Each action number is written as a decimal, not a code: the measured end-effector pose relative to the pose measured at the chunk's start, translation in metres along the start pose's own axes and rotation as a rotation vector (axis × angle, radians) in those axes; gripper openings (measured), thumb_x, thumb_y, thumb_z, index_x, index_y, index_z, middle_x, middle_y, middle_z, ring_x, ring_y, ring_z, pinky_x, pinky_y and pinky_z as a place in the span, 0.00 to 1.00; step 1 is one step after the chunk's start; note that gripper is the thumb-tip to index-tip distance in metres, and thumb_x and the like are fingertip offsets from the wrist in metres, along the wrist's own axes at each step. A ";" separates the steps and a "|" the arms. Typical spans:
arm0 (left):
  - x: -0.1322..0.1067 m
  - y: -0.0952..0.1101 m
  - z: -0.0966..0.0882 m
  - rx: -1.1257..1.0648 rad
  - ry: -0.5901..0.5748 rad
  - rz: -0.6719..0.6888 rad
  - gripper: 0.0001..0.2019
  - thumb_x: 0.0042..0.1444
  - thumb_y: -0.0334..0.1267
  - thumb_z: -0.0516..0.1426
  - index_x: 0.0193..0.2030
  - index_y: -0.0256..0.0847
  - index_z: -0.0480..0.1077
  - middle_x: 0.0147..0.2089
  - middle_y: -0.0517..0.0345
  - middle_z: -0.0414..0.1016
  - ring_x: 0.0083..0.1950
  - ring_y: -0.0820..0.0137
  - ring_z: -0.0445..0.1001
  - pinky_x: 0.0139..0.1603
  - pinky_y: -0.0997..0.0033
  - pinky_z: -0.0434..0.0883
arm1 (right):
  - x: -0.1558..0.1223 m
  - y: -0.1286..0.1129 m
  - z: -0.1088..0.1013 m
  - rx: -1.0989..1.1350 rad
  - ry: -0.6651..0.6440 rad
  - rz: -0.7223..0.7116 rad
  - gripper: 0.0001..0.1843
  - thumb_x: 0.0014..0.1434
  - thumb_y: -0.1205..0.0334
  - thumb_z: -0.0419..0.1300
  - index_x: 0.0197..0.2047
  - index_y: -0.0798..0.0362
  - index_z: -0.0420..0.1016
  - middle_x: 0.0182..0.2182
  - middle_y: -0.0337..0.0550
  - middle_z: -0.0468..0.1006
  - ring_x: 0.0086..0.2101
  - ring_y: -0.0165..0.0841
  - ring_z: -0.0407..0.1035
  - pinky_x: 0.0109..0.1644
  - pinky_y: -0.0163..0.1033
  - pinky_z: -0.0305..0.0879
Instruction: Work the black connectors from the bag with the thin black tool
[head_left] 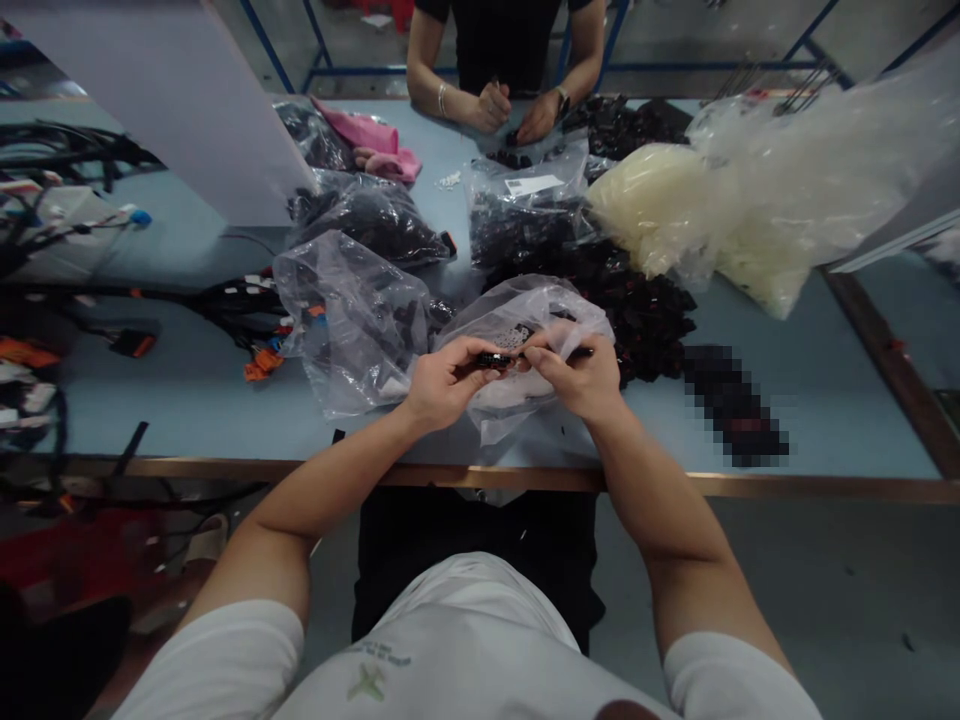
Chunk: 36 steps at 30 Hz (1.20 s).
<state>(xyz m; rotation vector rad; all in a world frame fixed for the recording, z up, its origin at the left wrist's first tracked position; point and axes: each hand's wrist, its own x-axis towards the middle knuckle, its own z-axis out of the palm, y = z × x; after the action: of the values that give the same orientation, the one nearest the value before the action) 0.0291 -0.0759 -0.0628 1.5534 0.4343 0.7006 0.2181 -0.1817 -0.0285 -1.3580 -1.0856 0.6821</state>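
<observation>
My left hand (444, 385) is closed, pinching a small black connector (493, 360) between thumb and fingers. From the other side my right hand (581, 375) meets it, fingertips pressed together close to the connector's end. A thin dark stick-like tool (582, 352) shows between the right fingers; its tip is hidden. Under both hands lies an opened clear plastic bag (491, 415) with small white pieces (517, 335) in it. Another clear bag (352, 320) with dark parts is to the left of my left hand.
Black connectors (649, 320) are heaped behind my right hand. Filled bags (517, 220) and a pale yellow bag (649, 195) stand farther back. Wire harnesses (217, 300) lie left; a pixelated dark object (731, 405) lies right. Across the table (847, 420), a co-worker's hands (491, 108) handle small parts.
</observation>
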 end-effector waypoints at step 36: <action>0.002 0.002 -0.003 0.236 -0.019 0.148 0.16 0.66 0.51 0.67 0.52 0.41 0.79 0.47 0.51 0.88 0.46 0.63 0.89 0.51 0.66 0.84 | -0.006 0.008 0.006 0.082 -0.040 -0.074 0.11 0.61 0.51 0.71 0.35 0.50 0.82 0.29 0.42 0.83 0.30 0.35 0.76 0.36 0.43 0.75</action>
<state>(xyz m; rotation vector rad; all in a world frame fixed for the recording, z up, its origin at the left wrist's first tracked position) 0.0285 -0.0721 -0.0605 1.8270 0.4017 0.7688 0.2120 -0.1830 -0.0386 -1.2330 -1.1221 0.6947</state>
